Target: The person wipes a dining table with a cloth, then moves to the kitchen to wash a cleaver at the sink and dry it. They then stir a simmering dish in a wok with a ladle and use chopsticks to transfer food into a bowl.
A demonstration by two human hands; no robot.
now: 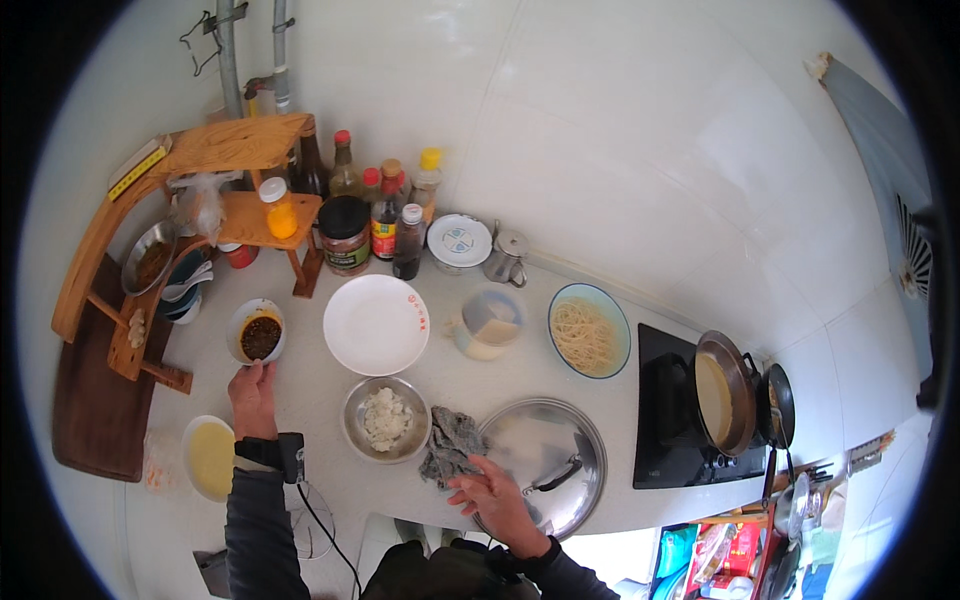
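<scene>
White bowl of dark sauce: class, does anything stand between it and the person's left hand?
Nothing visible does: the left hand is right at the near rim of the sauce bowl, though whether it grips is unclear.

White bowl (239,329), dark-brown sauce (261,338), mottled grey cloth (452,443), red-marked white plate (370,325)

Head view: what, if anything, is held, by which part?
The left hand touches the sauce bowl at its near rim; grip unclear. The right hand holds nothing.
</scene>
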